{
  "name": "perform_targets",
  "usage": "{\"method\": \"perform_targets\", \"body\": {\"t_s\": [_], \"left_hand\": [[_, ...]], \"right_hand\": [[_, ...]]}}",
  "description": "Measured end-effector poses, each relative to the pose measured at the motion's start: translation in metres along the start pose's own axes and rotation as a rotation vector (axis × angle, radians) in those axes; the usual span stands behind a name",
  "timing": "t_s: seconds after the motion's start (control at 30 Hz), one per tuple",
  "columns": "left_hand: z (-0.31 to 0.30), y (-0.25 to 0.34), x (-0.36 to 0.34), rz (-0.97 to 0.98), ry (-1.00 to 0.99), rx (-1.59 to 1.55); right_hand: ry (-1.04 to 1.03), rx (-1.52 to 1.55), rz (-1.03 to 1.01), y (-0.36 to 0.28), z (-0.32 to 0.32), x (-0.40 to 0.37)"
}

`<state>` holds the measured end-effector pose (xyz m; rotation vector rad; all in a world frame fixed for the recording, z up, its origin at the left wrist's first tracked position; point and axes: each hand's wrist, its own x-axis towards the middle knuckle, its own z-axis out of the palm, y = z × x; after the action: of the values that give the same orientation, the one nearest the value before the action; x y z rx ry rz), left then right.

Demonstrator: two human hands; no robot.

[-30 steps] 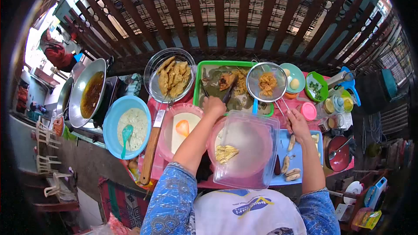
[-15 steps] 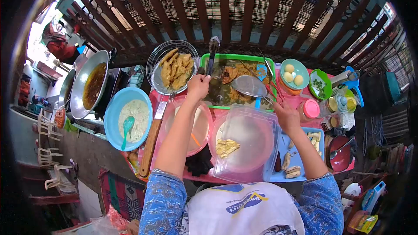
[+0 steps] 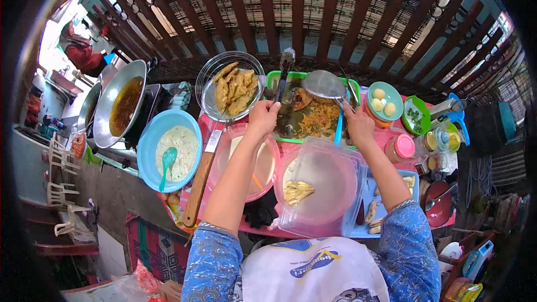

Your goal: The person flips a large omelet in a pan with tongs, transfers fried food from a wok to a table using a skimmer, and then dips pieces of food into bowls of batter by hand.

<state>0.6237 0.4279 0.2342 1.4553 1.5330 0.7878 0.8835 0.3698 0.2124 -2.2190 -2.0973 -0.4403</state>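
Note:
My left hand [image 3: 263,115] grips a dark utensil [image 3: 283,75] that stands up over the left end of the green tray [image 3: 353,84]. My right hand [image 3: 358,126] holds the handle of a round wire strainer [image 3: 323,84], which is tipped over the tray. Fried crumbs [image 3: 317,118] and a brown fried piece [image 3: 302,99] lie in the tray. Both sleeves are blue patterned.
A wire basket of fried fritters [image 3: 234,88] is left of the tray. A blue batter bowl [image 3: 168,149], a wok of oil [image 3: 120,107], pink bowls [image 3: 249,163], a clear tub with banana slices [image 3: 319,187], eggs [image 3: 383,100] and jars [image 3: 403,146] crowd the table. A wooden fence [image 3: 296,17] stands behind.
The strainer held crumbs a second ago; now it is tipped over the tray and the crumbs lie there. My left hand lifted the utensil upright and shifted slightly left.

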Motion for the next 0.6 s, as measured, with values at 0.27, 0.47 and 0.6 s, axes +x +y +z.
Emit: {"method": "perform_targets", "body": {"t_s": [0.27,0.47,0.6], "left_hand": [[0.032,0.001,-0.021,0.276,0.144,0.511],[0.073,-0.02,-0.02,0.213,0.035,0.834],[0.06,-0.005,-0.033,0.184,-0.042,0.778]], "right_hand": [[0.178,0.488,0.218,0.03,-0.026,-0.011],[-0.06,0.887,0.442,0.03,-0.057,-0.041],[-0.044,1.328,0.557,0.018,-0.08,-0.046]]}}
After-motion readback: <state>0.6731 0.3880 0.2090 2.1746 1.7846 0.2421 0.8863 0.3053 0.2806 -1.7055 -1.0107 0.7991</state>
